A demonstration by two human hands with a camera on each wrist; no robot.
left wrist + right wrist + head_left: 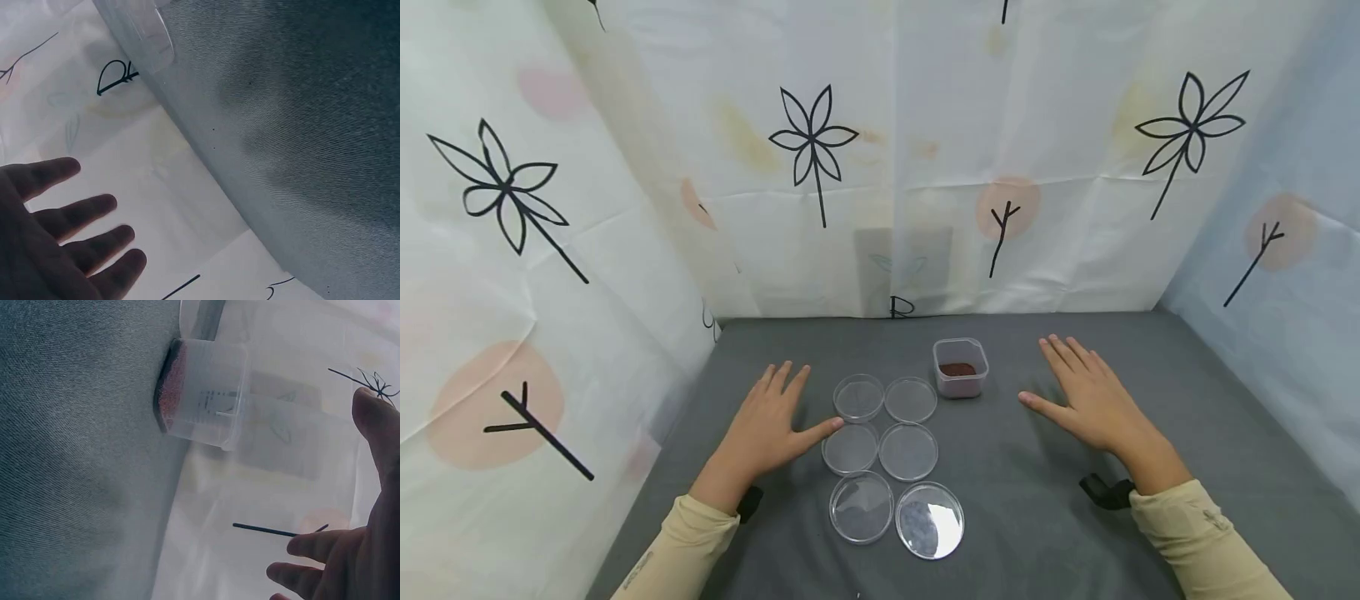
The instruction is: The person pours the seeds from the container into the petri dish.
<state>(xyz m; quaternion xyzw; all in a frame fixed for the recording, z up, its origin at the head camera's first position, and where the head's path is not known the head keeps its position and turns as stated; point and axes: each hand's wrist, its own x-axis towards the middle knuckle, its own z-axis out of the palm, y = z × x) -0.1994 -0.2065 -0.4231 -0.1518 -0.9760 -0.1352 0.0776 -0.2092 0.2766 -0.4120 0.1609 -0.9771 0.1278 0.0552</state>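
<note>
Several clear round petri dishes (908, 452) lie in two columns on the grey tabletop. Behind them, to the right, stands a clear square plastic tub (961, 385) with reddish-brown granules (958, 369) in its bottom; the right wrist view shows the tub (209, 394) from the side. My left hand (767, 429) is left of the dishes with fingers spread and nothing held. Its thumb tip overlaps the rim of the middle-left dish (850, 449) in the head view; whether they touch I cannot tell. To the right of the tub, my right hand (1093, 404) has its fingers extended, holding nothing.
White cloth walls (865, 267) printed with flowers and twigs enclose the back and both sides of the grey tabletop (1022, 517). Beige sleeves (1213, 546) cover both forearms, and a black strap (1105, 493) shows at the right wrist.
</note>
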